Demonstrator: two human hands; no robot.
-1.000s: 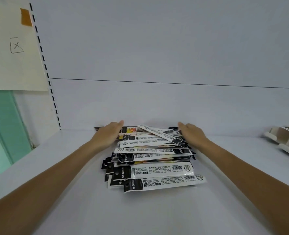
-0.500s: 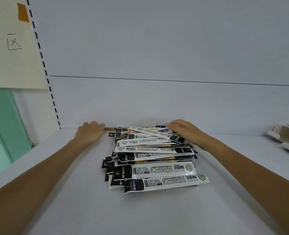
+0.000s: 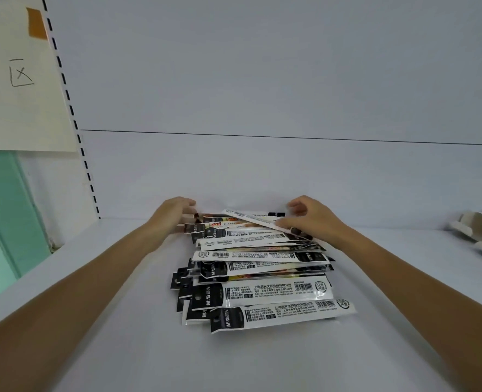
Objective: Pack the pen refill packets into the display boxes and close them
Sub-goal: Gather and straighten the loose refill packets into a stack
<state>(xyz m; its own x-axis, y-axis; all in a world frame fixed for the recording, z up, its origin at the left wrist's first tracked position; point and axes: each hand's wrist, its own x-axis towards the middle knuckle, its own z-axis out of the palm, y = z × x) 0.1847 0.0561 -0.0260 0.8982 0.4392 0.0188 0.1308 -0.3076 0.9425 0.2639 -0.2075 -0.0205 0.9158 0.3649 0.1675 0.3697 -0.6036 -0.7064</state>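
The pen refill packets (image 3: 262, 292) lie in a messy pile in the middle of the white shelf (image 3: 138, 357). They lie one over the next, from close to us back to the wall. One tilted packet (image 3: 251, 219) lies slanted on top at the far end, at 12 o'clock of the pile.

We think this is the early part of the job. We are gathering packets, and we see none in a box yet. Our left hand (image 3: 174, 215) is at 11 o'clock of the pile. Its fingers (image 3: 187, 203) are fairly straight and touch the left ends of the far packets. Our right hand (image 3: 310, 219) is at 1 o'clock. Its fingers (image 3: 297, 207) are bent and its thumb lies on the tilted packet. We cannot tell if it pinches it.

Next, we think, both hands need to push a bunch together, line up the ends, lift it and carry it toward 3 o'clock. The packets look shiny and may slide apart.

Now we count. There are two hands. We see at least ten packets, and more hide underneath. The display boxes (image 3: 477, 233) are at 3 o'clock, well apart from the pile and cut off by the edge. They look like two, but we are not sure. One paper sign (image 3: 22, 94) hangs at 10 o'clock.
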